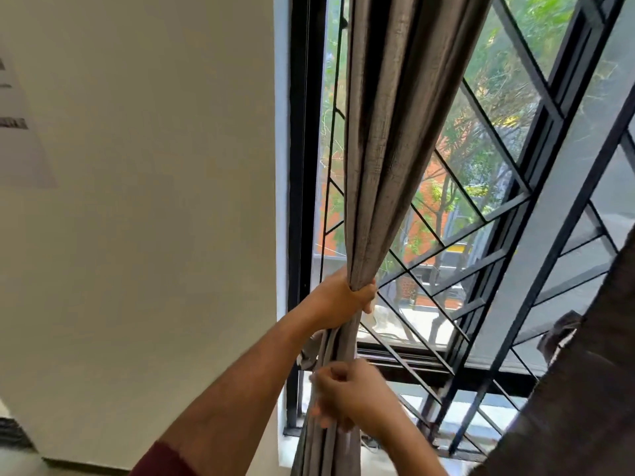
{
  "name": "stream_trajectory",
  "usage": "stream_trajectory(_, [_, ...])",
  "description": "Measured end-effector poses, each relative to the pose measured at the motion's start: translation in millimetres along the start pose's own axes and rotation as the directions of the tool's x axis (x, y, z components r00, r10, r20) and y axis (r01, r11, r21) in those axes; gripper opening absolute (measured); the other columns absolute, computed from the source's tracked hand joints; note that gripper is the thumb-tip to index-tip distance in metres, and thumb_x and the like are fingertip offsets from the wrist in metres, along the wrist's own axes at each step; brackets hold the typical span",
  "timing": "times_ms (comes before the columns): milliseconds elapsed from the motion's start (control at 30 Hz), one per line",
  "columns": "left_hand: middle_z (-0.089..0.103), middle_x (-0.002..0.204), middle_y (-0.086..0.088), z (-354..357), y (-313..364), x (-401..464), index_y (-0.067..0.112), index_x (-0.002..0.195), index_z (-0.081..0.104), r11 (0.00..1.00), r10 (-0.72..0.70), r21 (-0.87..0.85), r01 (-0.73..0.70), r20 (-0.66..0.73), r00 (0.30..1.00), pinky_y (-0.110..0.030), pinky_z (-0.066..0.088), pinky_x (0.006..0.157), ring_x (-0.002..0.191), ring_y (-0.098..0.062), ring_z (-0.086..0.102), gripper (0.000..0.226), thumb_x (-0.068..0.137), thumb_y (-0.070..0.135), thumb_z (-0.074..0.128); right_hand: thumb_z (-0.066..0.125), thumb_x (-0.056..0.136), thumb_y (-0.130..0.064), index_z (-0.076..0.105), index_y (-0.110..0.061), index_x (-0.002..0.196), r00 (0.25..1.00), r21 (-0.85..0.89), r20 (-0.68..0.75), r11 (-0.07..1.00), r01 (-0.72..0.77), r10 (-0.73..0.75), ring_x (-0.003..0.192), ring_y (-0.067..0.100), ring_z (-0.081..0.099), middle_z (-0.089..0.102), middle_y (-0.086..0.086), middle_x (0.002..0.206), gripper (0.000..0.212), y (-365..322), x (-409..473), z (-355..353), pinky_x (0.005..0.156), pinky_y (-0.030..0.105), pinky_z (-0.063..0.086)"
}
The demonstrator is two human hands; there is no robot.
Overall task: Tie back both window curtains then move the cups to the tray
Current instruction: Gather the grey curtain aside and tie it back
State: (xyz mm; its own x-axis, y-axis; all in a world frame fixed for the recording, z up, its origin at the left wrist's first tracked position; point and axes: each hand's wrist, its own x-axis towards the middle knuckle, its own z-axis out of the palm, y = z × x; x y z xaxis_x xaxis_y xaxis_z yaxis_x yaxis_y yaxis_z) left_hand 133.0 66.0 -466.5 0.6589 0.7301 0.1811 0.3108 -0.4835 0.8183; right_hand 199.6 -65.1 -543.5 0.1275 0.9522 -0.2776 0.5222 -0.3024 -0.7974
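Daylight poured through the window grille (481, 207); left of it, my left hand (343, 297) clenched the gathered grey curtain (388, 149), right hand (347, 396) pinching folds just below. Best I kept that bunch tight before tying.

Both my arms reach forward and up. My left hand (343, 297) is higher, fingers wrapped tight. My right hand (347, 393) sits below it, fingers curled.

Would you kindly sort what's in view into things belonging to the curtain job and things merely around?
Job: grey curtain, gathered in the left hand; right hand lower on it; dark curtain.
Around: window grille, white wall, wall poster.
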Motion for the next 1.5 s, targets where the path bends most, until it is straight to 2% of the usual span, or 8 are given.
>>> stream_trajectory(367, [0.068,0.078,0.004,18,-8,5,0.021,0.093,0.064,0.999,0.009,-0.040,-0.008,0.017,1.000,-0.052,0.065,0.092,0.086,-0.022,0.076,0.011,0.101,0.028,0.060,0.057,0.107,-0.019,0.054,-0.028,0.143,0.962,0.944,-0.115,0.329,0.029,0.247,0.070,0.021,0.072,0.076,0.005,0.086,0.037,-11,85,64,0.069,0.036,0.064])
stream_trajectory(500, [0.076,0.101,-0.009,21,-14,-5,0.018,0.116,0.062,0.999,-0.025,-0.030,0.027,0.066,0.997,-0.041,0.061,0.092,0.095,-0.021,0.074,0.018,0.106,0.031,0.056,0.051,0.109,-0.013,0.051,-0.031,0.139,0.907,0.934,-0.239,0.337,0.117,0.347,0.042,0.011,0.053,0.053,0.001,0.071,0.034,-12,79,73,0.042,0.021,0.039])
stream_trajectory(733, [0.073,0.112,-0.001,6,-11,-1,0.025,0.119,0.057,0.984,-0.080,0.168,0.056,0.140,0.987,-0.045,0.060,0.100,0.102,-0.013,0.071,0.024,0.107,0.043,0.046,0.074,0.085,-0.055,0.061,-0.025,0.122,0.868,0.808,-0.354,0.581,0.097,0.348,0.080,0.017,0.081,0.082,-0.001,0.095,0.050,4,92,110,0.088,0.049,0.063])
stream_trajectory(833, [0.072,0.109,-0.001,9,-15,-1,0.029,0.119,0.053,0.980,-0.090,0.185,0.069,0.109,0.990,-0.050,0.060,0.100,0.104,-0.023,0.072,0.025,0.103,0.048,0.046,0.064,0.099,-0.048,0.072,-0.021,0.103,0.873,0.744,-0.420,0.645,0.176,0.247,0.069,-0.014,0.069,0.074,-0.022,0.077,0.029,4,73,101,0.081,0.027,0.055])
stream_trajectory(967, [0.075,0.115,0.001,11,-19,-4,0.032,0.133,0.049,0.985,-0.090,0.156,0.073,0.108,0.990,-0.048,0.060,0.101,0.108,-0.021,0.072,0.032,0.105,0.047,0.046,0.060,0.096,-0.064,0.078,-0.028,0.082,0.919,0.661,-0.341,0.745,0.084,0.199,0.088,0.016,0.077,0.080,-0.014,0.076,0.042,10,38,84,0.083,0.045,0.064])
stream_trajectory(1200, [0.077,0.110,0.006,5,-27,-6,0.032,0.128,0.052,0.987,-0.085,0.144,0.068,0.115,0.990,-0.049,0.062,0.100,0.106,-0.017,0.074,0.029,0.106,0.050,0.046,0.060,0.102,-0.044,0.066,0.001,0.125,0.983,0.896,0.144,0.405,-0.180,0.118,0.064,0.033,0.072,0.079,0.025,0.103,0.051,31,-38,40,0.051,0.033,0.052])
stream_trajectory(1333, [0.077,0.109,0.003,7,-23,-11,0.030,0.122,0.053,0.994,-0.047,0.107,0.033,0.131,0.990,-0.047,0.062,0.099,0.105,-0.017,0.073,0.020,0.108,0.043,0.047,0.067,0.082,-0.050,0.069,0.001,0.099,0.980,0.923,0.069,0.361,-0.133,0.186,0.049,0.027,0.067,0.073,0.016,0.078,0.053,49,-55,13,0.038,0.028,0.050])
stream_trajectory(1500, [0.079,0.097,0.007,11,-25,-13,0.038,0.112,0.054,0.996,-0.035,0.090,0.023,0.126,0.991,-0.052,0.063,0.096,0.098,-0.015,0.076,0.018,0.101,0.050,0.046,0.098,0.047,-0.050,0.065,-0.010,0.127,0.956,0.940,-0.166,0.333,0.078,0.243,0.094,0.027,0.054,0.050,0.013,0.103,0.096,62,-63,-11,0.068,0.036,0.051])
